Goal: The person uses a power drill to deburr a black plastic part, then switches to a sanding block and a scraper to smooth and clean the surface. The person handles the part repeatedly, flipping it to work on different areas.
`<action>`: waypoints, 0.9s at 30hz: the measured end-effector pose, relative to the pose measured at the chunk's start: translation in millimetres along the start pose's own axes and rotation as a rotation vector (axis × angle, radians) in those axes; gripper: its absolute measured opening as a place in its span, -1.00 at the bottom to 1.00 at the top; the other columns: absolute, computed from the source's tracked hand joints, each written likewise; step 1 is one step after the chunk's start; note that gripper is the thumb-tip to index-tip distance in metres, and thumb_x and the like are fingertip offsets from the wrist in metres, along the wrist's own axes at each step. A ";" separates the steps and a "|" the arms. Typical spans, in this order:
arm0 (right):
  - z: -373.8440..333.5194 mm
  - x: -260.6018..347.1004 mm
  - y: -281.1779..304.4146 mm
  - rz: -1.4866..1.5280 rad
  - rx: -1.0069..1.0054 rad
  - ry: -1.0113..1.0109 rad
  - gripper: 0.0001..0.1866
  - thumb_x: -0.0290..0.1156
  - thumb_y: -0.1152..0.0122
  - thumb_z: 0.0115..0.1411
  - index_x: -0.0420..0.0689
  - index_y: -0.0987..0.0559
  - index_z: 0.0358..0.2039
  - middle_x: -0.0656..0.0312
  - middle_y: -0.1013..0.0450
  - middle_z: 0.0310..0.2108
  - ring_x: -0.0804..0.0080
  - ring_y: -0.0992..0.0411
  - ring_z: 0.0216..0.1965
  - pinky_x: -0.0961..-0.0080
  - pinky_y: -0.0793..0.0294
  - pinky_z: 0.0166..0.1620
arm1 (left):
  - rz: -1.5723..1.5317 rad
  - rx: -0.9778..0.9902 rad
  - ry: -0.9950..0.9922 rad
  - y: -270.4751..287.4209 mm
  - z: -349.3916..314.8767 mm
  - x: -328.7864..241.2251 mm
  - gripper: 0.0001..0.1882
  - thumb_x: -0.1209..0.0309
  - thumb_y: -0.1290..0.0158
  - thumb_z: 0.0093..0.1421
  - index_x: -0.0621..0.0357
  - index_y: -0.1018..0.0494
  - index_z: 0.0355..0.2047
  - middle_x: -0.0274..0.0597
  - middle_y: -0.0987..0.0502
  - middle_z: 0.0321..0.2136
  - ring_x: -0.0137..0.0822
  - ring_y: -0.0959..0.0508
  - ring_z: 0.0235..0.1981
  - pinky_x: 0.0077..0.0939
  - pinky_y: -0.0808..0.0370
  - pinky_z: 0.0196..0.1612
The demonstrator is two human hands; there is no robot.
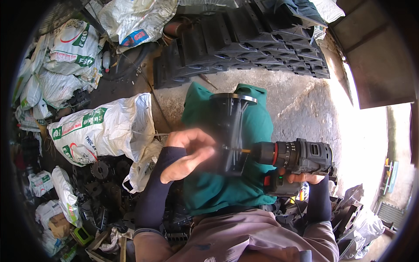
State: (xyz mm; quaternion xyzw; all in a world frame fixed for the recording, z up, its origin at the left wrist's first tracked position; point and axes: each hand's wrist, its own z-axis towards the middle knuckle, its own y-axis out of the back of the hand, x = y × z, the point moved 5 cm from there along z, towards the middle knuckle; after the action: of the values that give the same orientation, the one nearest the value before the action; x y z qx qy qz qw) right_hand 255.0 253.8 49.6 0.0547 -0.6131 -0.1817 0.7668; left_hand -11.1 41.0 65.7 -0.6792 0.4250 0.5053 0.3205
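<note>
My right hand point(301, 177) is wrapped round the handle of a black cordless drill point(301, 156), held sideways over my right thigh. Its gold-coloured bit point(241, 150) points left. Across my lap, on green cloth point(198, 115), rests a glossy black part point(224, 118) with a shiny metal rim point(244, 98) at its far end. The bit reaches over the near half of this part. My left hand point(187, 153) is at the part's left side, close to the bit's tip, with thumb and fingers drawn together. Motion blur hides whatever may be between those fingertips.
Stacked black moulded panels point(244, 48) stand beyond my knees. To the left lies a white woven sack point(104, 126) with its mouth toward me, near black discs and parts point(100, 170). More filled sacks point(72, 52) are heaped at the far left. Concrete floor point(301, 105) extends right.
</note>
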 end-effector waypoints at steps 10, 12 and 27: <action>-3.3 10.6 6.1 0.075 0.018 -0.224 -0.78 -0.35 -0.23 -0.03 -0.22 -0.62 -0.41 0.13 -0.54 -0.40 0.28 -0.53 -0.38 0.43 -0.53 -0.27 | 0.001 -0.017 -0.097 -2.3 3.5 3.1 -0.94 0.58 -0.16 0.12 0.25 -0.50 -0.38 -0.36 -0.47 -0.43 -0.59 -0.44 -0.41 -0.70 -0.35 -0.32; 0.3 11.5 4.5 0.086 0.019 -0.242 -0.78 -0.33 -0.22 -0.02 -0.21 -0.61 -0.39 0.13 -0.53 -0.39 0.28 -0.53 -0.37 0.42 -0.53 -0.26 | 0.001 -0.009 -0.121 -2.9 3.1 3.3 -0.94 0.58 -0.16 0.12 0.25 -0.50 -0.38 -0.36 -0.48 -0.42 -0.58 -0.44 -0.40 -0.70 -0.35 -0.31; 4.2 15.9 0.9 0.176 0.057 -0.276 -0.72 -0.21 -0.13 0.12 -0.14 -0.57 -0.29 0.16 -0.50 -0.32 0.29 -0.51 -0.30 0.37 -0.53 -0.20 | -0.077 0.017 -0.340 0.2 14.1 1.7 -0.93 0.48 -0.15 0.15 0.20 -0.54 -0.35 -0.28 -0.51 -0.44 -0.51 -0.47 -0.39 -0.64 -0.38 -0.29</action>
State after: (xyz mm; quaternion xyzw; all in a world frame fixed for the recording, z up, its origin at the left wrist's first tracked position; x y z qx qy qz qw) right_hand 254.1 249.7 65.6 -0.0032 -0.7199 -0.1021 0.6865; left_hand -16.9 52.7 60.0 -0.5970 0.3425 0.5968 0.4125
